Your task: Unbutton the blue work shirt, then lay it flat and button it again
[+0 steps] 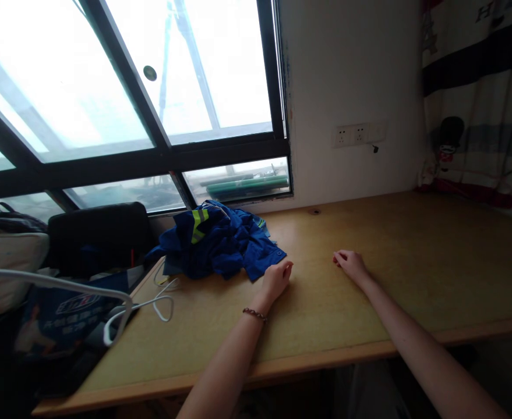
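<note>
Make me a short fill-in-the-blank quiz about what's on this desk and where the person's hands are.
1. The crumpled garment on the wooden desk is mostly ____ in colour.
2. The hand nearest the garment is the ____ hand.
3. The beaded bracelet sits on the ____ wrist.
4. The right hand rests on the desk holding ____.

Missing words: blue; left; left; nothing

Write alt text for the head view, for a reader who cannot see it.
Two bare hands rest on a wooden desk: the left hand touches the edge of a crumpled blue garment, and the right hand lies apart on bare wood. A window is behind, with bags and a white cable at left.
</note>
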The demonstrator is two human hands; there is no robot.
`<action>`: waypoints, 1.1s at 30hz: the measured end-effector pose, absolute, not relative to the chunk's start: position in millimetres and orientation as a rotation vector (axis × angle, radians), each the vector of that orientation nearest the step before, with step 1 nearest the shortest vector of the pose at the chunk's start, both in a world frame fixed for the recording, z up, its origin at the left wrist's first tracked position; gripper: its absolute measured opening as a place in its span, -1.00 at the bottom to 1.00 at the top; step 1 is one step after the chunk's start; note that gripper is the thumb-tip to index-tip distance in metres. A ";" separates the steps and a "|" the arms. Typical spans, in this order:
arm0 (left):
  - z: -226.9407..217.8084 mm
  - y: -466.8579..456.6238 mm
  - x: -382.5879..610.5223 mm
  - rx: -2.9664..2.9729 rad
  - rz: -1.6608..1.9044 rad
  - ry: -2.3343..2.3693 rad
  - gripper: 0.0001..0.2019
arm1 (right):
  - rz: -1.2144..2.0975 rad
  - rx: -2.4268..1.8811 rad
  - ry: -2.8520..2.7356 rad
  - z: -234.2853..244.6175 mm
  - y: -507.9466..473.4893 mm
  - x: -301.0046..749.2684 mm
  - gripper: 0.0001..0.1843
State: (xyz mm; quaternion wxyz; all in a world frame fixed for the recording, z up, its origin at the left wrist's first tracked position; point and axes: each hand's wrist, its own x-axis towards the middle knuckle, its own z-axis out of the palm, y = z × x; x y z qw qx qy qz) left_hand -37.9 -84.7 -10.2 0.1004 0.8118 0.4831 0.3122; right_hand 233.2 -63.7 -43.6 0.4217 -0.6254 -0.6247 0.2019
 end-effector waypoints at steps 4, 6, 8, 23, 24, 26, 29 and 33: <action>-10.6 -84.8 -37.8 2.382 0.922 1.424 -0.77 | 0.506 -1.570 -1.558 -44.8 -63.1 233.2 -0.63; -10.3 -85.0 -38.0 2.368 0.911 1.438 -0.77 | 0.509 -1.574 -1.554 -44.6 -63.3 232.9 -0.63; -10.0 -85.0 -38.1 2.366 0.899 1.444 -0.77 | 0.507 -1.570 -1.555 -44.0 -63.8 232.8 -0.63; -13.0 -83.5 -37.0 2.422 0.882 1.451 -0.77 | 0.522 -1.545 -1.564 -46.7 -62.3 235.5 -0.65; -12.8 -83.7 -36.9 2.423 0.880 1.454 -0.77 | 0.522 -1.545 -1.564 -46.9 -62.2 235.7 -0.65; -12.3 -84.0 -36.8 2.428 0.881 1.457 -0.77 | 0.520 -1.541 -1.563 -47.1 -62.1 236.0 -0.65; -11.7 -84.4 -36.5 2.436 0.878 1.464 -0.77 | 0.520 -1.536 -1.566 -47.5 -62.4 236.1 -0.64; -12.1 -84.3 -36.6 2.440 0.863 1.470 -0.77 | 0.523 -1.541 -1.557 -47.8 -62.5 236.0 -0.64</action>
